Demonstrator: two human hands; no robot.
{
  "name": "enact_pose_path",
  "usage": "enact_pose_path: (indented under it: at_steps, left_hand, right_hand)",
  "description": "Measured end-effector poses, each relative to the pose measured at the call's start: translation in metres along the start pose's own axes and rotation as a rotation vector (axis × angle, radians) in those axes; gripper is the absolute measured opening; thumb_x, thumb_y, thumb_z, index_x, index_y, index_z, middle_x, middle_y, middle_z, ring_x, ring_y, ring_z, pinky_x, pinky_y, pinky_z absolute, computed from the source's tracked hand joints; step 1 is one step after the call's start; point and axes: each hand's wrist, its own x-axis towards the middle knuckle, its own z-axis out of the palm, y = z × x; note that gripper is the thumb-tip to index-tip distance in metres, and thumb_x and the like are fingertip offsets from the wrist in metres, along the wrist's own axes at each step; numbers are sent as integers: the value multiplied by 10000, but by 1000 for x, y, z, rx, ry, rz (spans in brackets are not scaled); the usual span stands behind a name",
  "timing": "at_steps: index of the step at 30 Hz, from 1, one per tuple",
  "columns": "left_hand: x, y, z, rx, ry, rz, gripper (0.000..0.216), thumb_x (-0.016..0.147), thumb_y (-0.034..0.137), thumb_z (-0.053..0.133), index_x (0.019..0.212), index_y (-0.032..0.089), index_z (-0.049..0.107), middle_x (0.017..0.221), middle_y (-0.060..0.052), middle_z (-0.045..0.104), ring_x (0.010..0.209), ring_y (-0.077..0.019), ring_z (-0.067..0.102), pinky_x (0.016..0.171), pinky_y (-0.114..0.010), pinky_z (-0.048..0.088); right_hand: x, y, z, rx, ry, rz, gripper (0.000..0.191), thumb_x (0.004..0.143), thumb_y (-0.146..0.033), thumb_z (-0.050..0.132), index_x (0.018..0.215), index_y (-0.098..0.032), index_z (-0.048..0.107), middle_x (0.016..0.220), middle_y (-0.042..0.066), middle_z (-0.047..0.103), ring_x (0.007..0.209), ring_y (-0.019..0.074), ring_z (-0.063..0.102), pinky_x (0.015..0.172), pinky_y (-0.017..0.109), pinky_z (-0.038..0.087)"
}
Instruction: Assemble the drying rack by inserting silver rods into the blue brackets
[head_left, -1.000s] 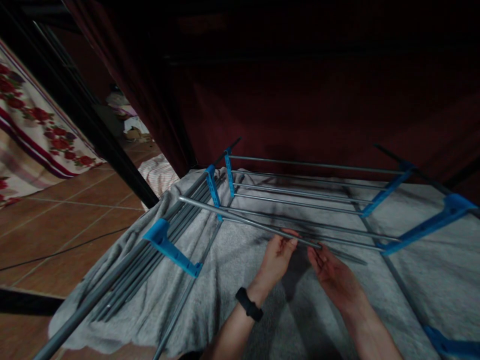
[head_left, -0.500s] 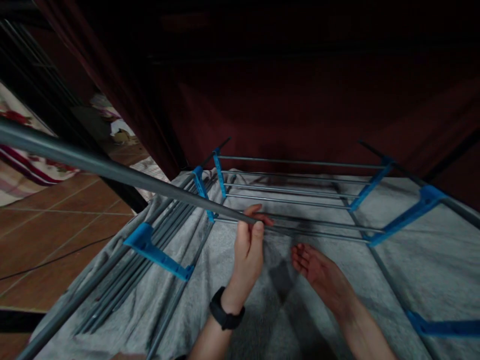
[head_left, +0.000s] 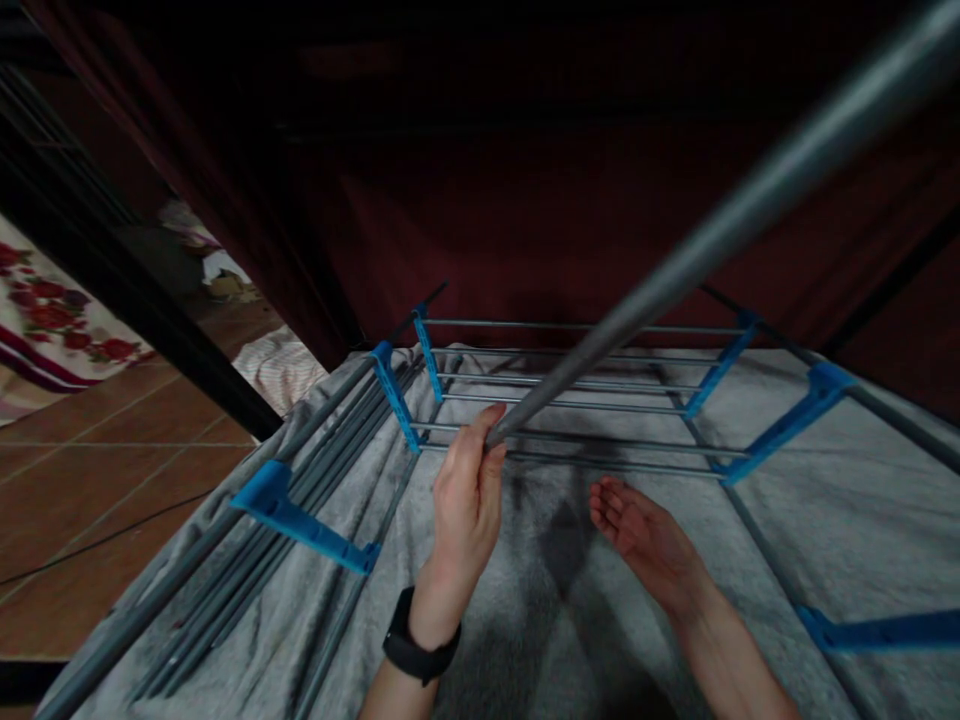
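My left hand [head_left: 469, 480], with a black band on its wrist, is closed around the near end of a grey metal tube [head_left: 645, 300]. The tube slants up to the right, toward the camera, and runs out of view at the top right corner. My right hand [head_left: 645, 545] is held palm up with fingers loosely curled, touching nothing. Beyond both hands lies a rack frame of grey rods joined by blue plastic brackets [head_left: 787, 425]. Another blue bracket [head_left: 304, 520] sits on the frame's left side, and one [head_left: 885, 628] on its right.
Several loose grey tubes [head_left: 277, 535] lie bundled at the left on the grey blanket [head_left: 540, 640]. A dark red panel [head_left: 525, 220] rises behind the frame. To the left are a dark post [head_left: 187, 340], brown floor tiles [head_left: 82, 500] with a thin cable, and a flowered cloth [head_left: 60, 320].
The tube in my left hand has swung from slanting up left to slanting up right. My left hand has shifted slightly left; my right hand has hardly moved.
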Motion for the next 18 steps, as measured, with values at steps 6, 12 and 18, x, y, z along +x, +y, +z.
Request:
enact_pose_path:
  at_steps: [6,12,18]
  left_hand:
    - [-9,-15,12,328,-253,105,356,977,194,516,1302,295,620,917,-46,657,873,-223,595,799,-340,430]
    - [-24,-34,22,518,-439,127,327,981,143,488,1255,264,620,949,-35,654,899,-216,590,830,-362,405]
    - [-30,-55,21,601,-525,89,301,999,153,471,1236,248,630,1012,-35,671,931,-199,601,834,-361,401]
  right_hand:
    - [2,-8,-2,18,45,-23,119,806,-177,680,920,-155,711,933,59,721,894,156,688,811,259,582]
    - [4,-12,-5,23,60,-51,129,802,-179,687,924,-158,723,943,68,727,903,161,692,814,263,589]
    - [9,-19,-13,13,59,-107,206,790,-230,697,986,-175,728,1100,92,727,996,187,693,834,290,596]
